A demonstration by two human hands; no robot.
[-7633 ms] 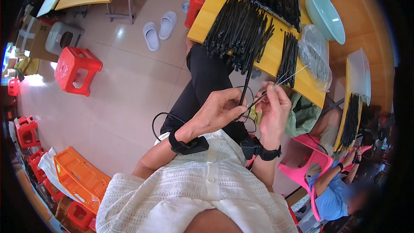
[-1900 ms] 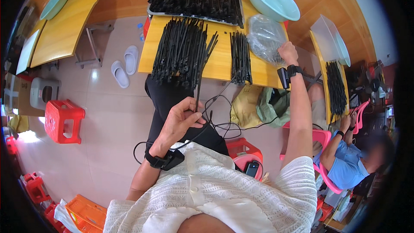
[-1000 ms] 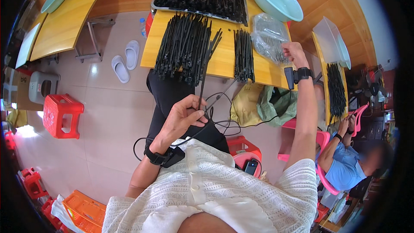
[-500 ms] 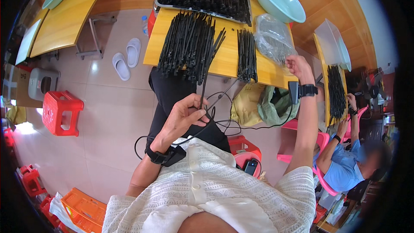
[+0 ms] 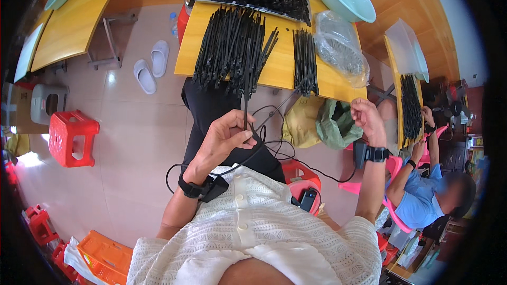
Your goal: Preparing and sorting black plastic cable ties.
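Note:
My left hand [image 5: 224,136] is closed, with a thin black strip [image 5: 245,106] pinched between thumb and fingers, its upper end reaching the table's front edge. Another thin strip slants from near this hand toward a small black bundle [image 5: 304,60]. My right hand [image 5: 368,119] is off the table's right front corner, fingertips curled together; whatever they may hold is too small to make out. Close by lies a clear plastic bag [image 5: 339,42] of thin pieces. A larger pile of black strips [image 5: 227,47] overhangs the front edge of the yellow table [image 5: 337,85].
A tray [image 5: 240,5] heaped with black strips and a pale green basin [image 5: 351,0] stand behind. Sacks [image 5: 338,126] sit below the table. Loose black cables [image 5: 317,171] run between my wrists. A person in blue [image 5: 417,200] works at right; a red stool [image 5: 74,137] stands left.
My right hand has come down from the plastic bag's edge to below the table corner. The left hand stays nearly in place, still pinching the strip. The whole view has shifted slightly.

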